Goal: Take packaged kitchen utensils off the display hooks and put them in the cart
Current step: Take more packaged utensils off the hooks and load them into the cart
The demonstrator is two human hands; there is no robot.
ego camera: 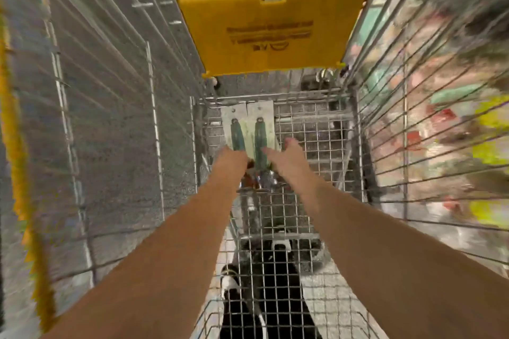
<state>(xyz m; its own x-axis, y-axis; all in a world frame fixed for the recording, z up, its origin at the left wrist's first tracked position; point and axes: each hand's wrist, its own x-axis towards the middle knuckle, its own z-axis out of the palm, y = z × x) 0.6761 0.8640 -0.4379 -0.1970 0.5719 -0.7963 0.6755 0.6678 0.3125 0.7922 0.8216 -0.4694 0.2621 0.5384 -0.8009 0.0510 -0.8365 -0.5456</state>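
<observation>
Two packaged utensils with dark green handles on pale cards lie side by side deep in the wire cart (311, 129): the left pack (236, 129) and the right pack (261, 132). My left hand (234, 158) is at the lower end of the left pack and seems to grip it, fingers hidden. My right hand (286, 154) rests on the right pack's lower edge with its thumb raised. The metal ends of the utensils show between my wrists.
A yellow plastic child-seat flap (270, 27) hangs above the far end of the cart. Wire walls rise on both sides. A blurred display of colourful goods (446, 107) is to the right. A yellow cart edge (16, 129) runs down the left. My shoes (231, 281) show below the mesh.
</observation>
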